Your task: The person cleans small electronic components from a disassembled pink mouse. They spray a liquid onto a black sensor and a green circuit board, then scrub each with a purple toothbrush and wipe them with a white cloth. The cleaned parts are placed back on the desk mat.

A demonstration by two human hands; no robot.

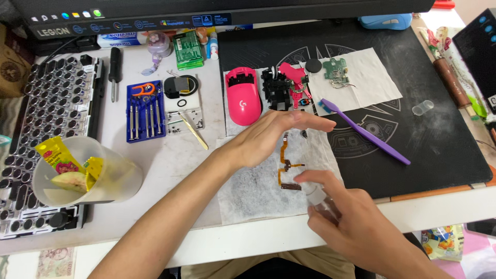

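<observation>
Carefully, the right hand (356,227) grasps a small clear spray bottle (316,196) aimed at the orange flex cable (285,165) on the damp tissue (248,191) (short bursts are enough); left hand (274,135) hovers open, shielding it.

Pink mouse shell (243,95), purple toothbrush (364,132)

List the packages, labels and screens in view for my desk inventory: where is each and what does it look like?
Laptop: top edge, black, row of small coloured stickers.
Snack wrapper: yellow, crumpled, inside the clear cup at left.
Green packet: flat, rectangular, behind the blue screwdriver case.
White-and-blue tube: lying under the laptop's edge.
Printed wrapper: colourful, bottom right, below the desk edge.
Dark device: far right, blue icons.
</observation>
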